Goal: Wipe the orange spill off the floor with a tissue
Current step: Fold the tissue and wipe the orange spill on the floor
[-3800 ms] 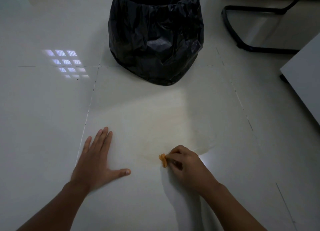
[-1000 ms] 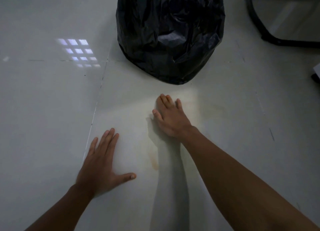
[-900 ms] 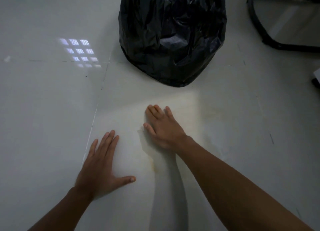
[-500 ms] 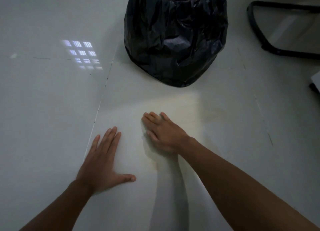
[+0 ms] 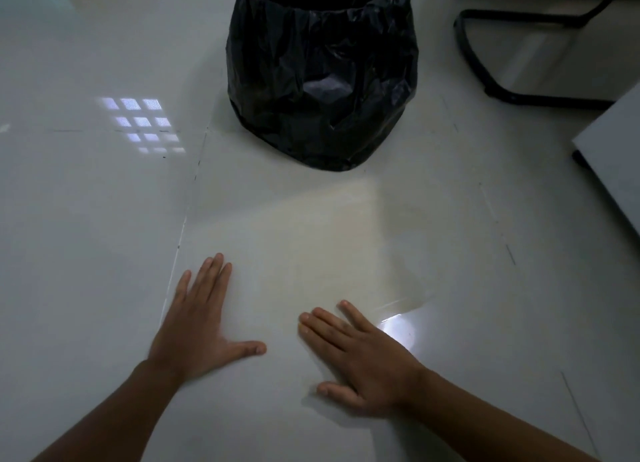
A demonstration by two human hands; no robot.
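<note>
A faint yellowish-orange film [image 5: 322, 250] covers the white floor tile in front of me, with a wet edge at its right. My left hand [image 5: 197, 326] lies flat on the tile at the film's left, fingers apart, nothing in it. My right hand [image 5: 360, 357] presses palm-down on the floor at the film's near edge, fingers spread. No tissue shows; whatever lies under that palm is hidden.
A bin lined with a black bag [image 5: 322, 70] stands just beyond the film. A black chair base [image 5: 519, 94] is at the back right. A grey furniture edge [image 5: 613, 163] juts in from the right. A tile joint [image 5: 183, 219] runs along the left.
My right hand has swept back from near the bin towards me, staying flat on the floor. The small orange streak seen earlier no longer shows. My left hand has stayed put.
</note>
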